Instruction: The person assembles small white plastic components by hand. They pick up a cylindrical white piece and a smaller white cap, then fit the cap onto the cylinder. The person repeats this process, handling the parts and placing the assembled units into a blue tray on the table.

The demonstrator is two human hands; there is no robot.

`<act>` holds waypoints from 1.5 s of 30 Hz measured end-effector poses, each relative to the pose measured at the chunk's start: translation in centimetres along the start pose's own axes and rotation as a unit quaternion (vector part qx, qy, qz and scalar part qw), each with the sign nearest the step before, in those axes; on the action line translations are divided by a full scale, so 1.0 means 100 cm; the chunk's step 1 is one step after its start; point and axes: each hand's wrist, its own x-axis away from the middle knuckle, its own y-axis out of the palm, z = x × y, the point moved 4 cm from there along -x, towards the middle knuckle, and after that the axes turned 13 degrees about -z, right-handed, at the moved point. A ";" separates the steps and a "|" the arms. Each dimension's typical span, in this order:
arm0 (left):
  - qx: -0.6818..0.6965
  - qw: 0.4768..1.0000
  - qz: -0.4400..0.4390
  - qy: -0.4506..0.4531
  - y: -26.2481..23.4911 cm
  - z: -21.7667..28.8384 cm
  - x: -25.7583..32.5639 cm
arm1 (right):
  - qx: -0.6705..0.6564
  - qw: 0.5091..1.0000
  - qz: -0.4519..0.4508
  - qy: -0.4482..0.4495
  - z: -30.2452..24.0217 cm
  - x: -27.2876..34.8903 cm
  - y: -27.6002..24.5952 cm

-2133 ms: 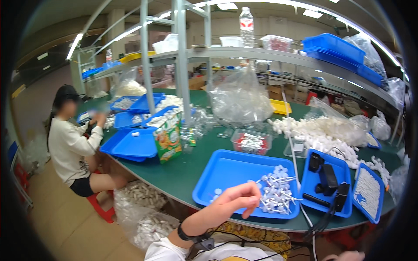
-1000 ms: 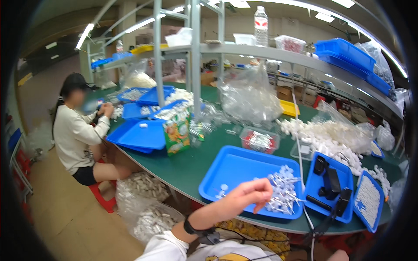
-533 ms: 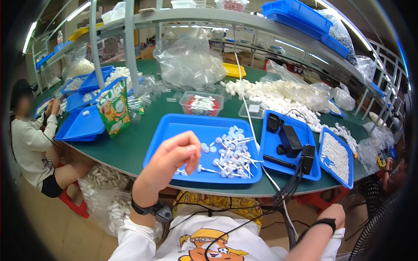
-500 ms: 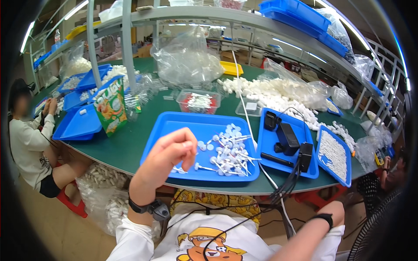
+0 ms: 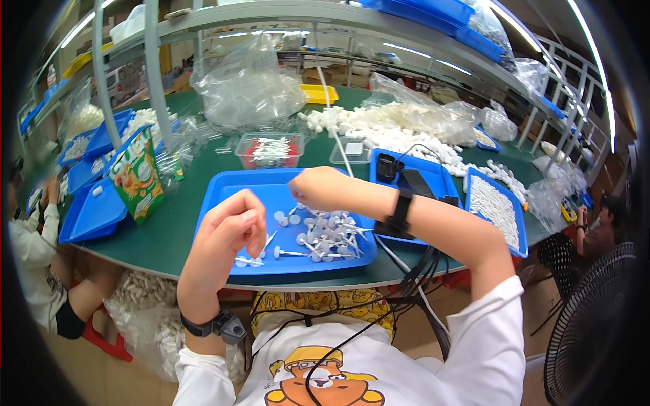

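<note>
A blue tray [image 5: 223, 193] lies before me on the green table. In its right half is a pile of small white stick-like parts with round pale discs [image 5: 325, 237]. Over the tray's left side is my left hand [image 5: 230, 227], fingers curled inward; a thin white stick shows beside its fingertips, and I cannot tell whether it is held. My right hand [image 5: 319, 188] reaches across above the tray's far middle, closed with the knuckles up. Its fingertips are hidden, so whatever it may hold cannot be seen.
Behind the tray stands a clear box [image 5: 271, 150] of white sticks with red beneath. To the right are a tray with black devices [image 5: 426, 169] and a tray of white pieces [image 5: 497, 210]. A green snack bag [image 5: 137, 176] stands left. Cables [image 5: 420, 271] hang at the table's edge.
My right hand has come up from beside my lap to over the tray. My left hand stays curled above the tray's left side. The whole view has shifted somewhat.
</note>
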 end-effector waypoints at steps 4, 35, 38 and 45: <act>-0.004 1.000 0.003 0.024 -0.003 0.000 0.004 | 0.037 0.995 -0.091 0.019 0.006 -0.031 0.020; -0.068 0.990 -0.053 -0.111 0.004 -0.034 -0.020 | -0.412 0.756 0.154 0.484 0.271 0.318 0.040; -0.069 0.988 -0.074 -0.118 0.004 -0.044 -0.021 | -0.513 0.690 0.242 0.450 0.313 0.309 0.083; -0.056 0.982 -0.129 -0.124 0.013 -0.049 -0.020 | -0.465 0.694 0.109 0.538 0.377 0.293 0.118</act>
